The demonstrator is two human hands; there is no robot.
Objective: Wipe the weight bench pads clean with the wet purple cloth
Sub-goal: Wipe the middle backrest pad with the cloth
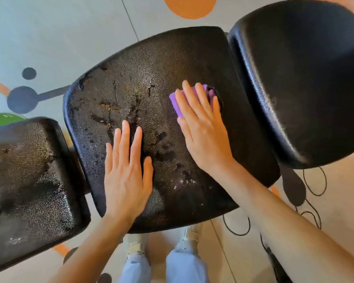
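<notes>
A worn black middle bench pad (151, 64) with cracked, flaking vinyl fills the centre of the head view. My right hand (200, 127) lies flat on its right part, fingers spread, pressing the folded purple cloth (177, 107) against the pad; most of the cloth is hidden under the fingers. My left hand (127, 170) rests flat and empty on the pad's near left part. A second black pad (29, 180) sits at the left, its surface wet and shiny. A third, thicker black pad (305, 78) stands at the right.
The floor (59, 27) is grey with orange and dark circles and lines. A black cable (313, 184) loops on the floor at the right under the bench. My own legs and pale shoes (135, 244) stand just below the pad's near edge.
</notes>
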